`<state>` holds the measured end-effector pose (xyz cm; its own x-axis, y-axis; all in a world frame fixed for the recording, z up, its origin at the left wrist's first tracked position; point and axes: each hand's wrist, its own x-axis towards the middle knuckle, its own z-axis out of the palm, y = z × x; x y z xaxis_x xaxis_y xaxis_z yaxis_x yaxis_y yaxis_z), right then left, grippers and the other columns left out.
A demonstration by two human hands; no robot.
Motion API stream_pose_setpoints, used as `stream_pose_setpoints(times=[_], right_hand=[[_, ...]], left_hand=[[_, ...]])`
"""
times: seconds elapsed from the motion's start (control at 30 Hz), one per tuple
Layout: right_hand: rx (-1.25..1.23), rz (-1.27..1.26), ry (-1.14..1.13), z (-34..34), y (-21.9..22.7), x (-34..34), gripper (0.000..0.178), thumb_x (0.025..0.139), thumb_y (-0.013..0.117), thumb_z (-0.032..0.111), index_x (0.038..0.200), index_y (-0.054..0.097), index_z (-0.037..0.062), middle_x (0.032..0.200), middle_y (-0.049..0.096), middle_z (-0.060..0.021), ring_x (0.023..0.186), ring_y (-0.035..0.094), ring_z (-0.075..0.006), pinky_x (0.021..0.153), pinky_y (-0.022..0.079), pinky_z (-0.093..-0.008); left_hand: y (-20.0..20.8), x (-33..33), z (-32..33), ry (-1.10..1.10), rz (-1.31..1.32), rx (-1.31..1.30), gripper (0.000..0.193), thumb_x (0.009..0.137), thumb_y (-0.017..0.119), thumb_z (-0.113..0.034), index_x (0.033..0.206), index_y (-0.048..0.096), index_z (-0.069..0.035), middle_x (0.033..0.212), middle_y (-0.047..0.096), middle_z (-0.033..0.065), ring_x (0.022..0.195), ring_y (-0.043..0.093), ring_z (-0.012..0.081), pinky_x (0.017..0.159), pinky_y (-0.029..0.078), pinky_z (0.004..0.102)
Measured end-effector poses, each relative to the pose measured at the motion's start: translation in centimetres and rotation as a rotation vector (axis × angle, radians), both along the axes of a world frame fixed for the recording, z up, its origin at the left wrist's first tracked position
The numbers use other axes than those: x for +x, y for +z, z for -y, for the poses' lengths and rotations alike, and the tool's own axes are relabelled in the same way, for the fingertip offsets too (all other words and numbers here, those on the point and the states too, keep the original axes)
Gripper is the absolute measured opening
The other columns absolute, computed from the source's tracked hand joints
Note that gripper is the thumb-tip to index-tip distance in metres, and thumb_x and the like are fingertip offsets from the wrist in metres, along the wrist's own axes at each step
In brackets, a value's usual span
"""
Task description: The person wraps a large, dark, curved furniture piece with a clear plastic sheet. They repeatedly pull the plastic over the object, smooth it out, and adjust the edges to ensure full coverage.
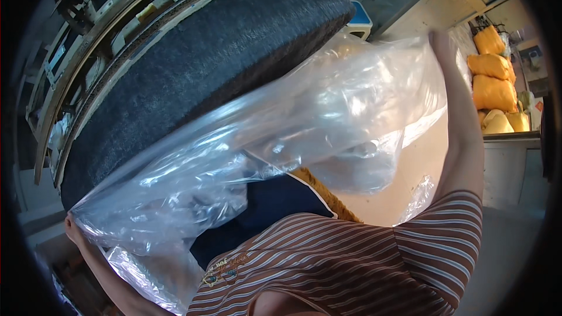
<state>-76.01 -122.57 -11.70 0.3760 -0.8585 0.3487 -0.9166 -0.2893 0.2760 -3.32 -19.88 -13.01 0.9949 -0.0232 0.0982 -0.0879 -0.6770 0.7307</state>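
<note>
A large clear plastic sheet [304, 117] stretches across the view between my hands, creased and shiny. At the far left my left hand [72, 226] is closed on its gathered corner. My right hand [439, 41] is at the sheet's upper right end, with the plastic pulled toward it; its fingers are small and partly hidden, but it appears closed on the edge. Just beyond the sheet lies a long dark blue-grey padded piece [216, 47] with a fuzzy surface, and the plastic overlaps its near lower side. The sheet's lower part hangs in front of my body.
Behind the padded piece runs a pale, worn frame [96, 52] with slats. A blue-topped white stool [360, 16] stands past its right end. Yellow-orange bags [493, 85] are stacked at the right. Dark blue cloth [272, 208] and brown fuzzy material [319, 186] show near my waist.
</note>
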Motion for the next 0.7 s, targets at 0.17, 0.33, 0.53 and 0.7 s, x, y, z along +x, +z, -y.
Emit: stream_pose_setpoints(times=[0.17,0.33,0.53,0.7], right_hand=[[-0.164,1.003,0.759,-1.7,14.4,20.9,0.037,0.088,0.05,0.036,0.103,0.065,0.0057,0.099,0.065,-0.0176,0.09,0.063,-0.0331,0.076,0.048,-0.0427],[-0.028,0.514,1.081,-8.6,3.8,26.8,0.034,0.092,0.049,0.034,0.1,0.062,0.0031,0.102,0.064,-0.0173,0.093,0.06,-0.0339,0.08,0.046,-0.0427],[0.423,0.238,0.525,-9.4,1.5,28.7,0.045,0.092,0.048,0.041,0.123,0.057,0.0095,0.128,0.054,-0.0161,0.119,0.049,-0.0351,0.098,0.04,-0.0405],[0.522,0.523,0.719,-7.5,-1.8,30.6,0.053,0.093,0.048,0.043,0.136,0.048,0.0098,0.137,0.049,-0.0146,0.127,0.046,-0.029,0.104,0.034,-0.0334]], left_hand=[[-3.9,1.3,-2.3,0.177,0.034,0.017,0.037,0.091,0.06,-0.036,0.085,0.066,0.0,0.076,0.063,0.0033,0.064,0.055,0.0134,0.06,0.047,0.0304],[-4.9,-1.8,-3.5,0.066,-0.135,-0.213,0.038,0.092,0.059,-0.037,0.087,0.067,0.0,0.081,0.064,0.0044,0.073,0.055,0.0131,0.066,0.047,0.0287],[-2.7,-2.3,-7.6,-0.129,-0.278,-0.227,0.049,0.09,0.057,-0.044,0.101,0.065,0.003,0.091,0.067,0.0126,0.082,0.062,0.0201,0.073,0.051,0.0321],[1.3,-2.7,2.6,0.127,-0.48,-0.111,0.057,0.085,0.06,-0.048,0.108,0.065,0.003,0.1,0.067,0.0155,0.089,0.065,0.0251,0.078,0.052,0.0377]])
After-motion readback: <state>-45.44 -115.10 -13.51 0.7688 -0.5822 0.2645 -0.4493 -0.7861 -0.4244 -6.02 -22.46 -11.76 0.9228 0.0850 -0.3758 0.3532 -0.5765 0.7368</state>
